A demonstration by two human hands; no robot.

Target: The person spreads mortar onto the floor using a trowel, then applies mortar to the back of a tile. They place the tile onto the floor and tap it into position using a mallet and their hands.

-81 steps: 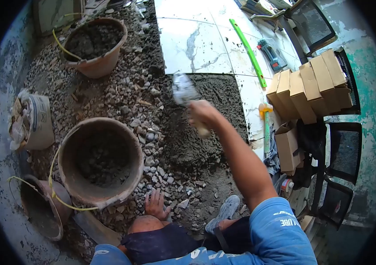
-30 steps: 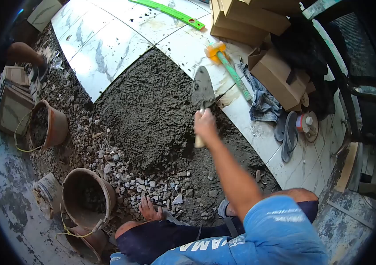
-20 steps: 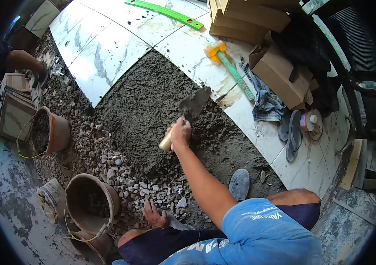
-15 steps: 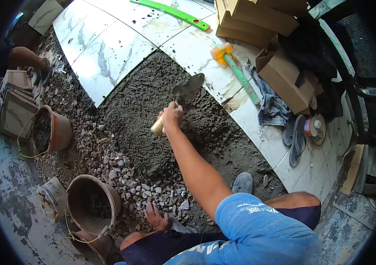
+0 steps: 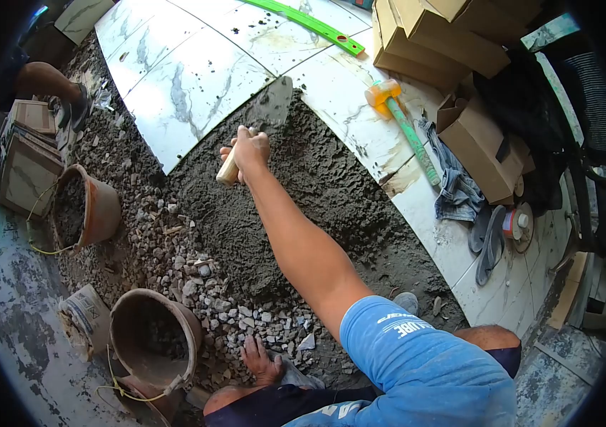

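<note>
Where white, grey-veined floor tiles [image 5: 168, 92] form an inner corner, a rough, dark grey bed of mortar [image 5: 310, 192] spreads back towards the person, bordered on the left by loose grey stones [image 5: 235, 317] and, farther out, a round, dusty brown bucket [image 5: 125, 331] with a yellow cord. On the tiles to the right lies a mallet [image 5: 408, 134] with an orange head and green handle, well apart from both hands. At the mortar's far corner is a trowel [image 5: 275, 103] with a tapering, mortar-smeared grey blade and a pale wooden handle. Its long axis slants away from the person and to the right: the blade lies just beyond the right hand [image 5: 249, 151], its tip close to the tile corner, while the handle's butt pokes out on the near left side. That hand's fingers are curled round the handle; whether the blade presses or skims the mortar, I cannot tell. The left hand [image 5: 262, 364], much nearer the body and well apart from the trowel, has its fingers loosely spread at the stones, nothing visible in its grasp.
</note>
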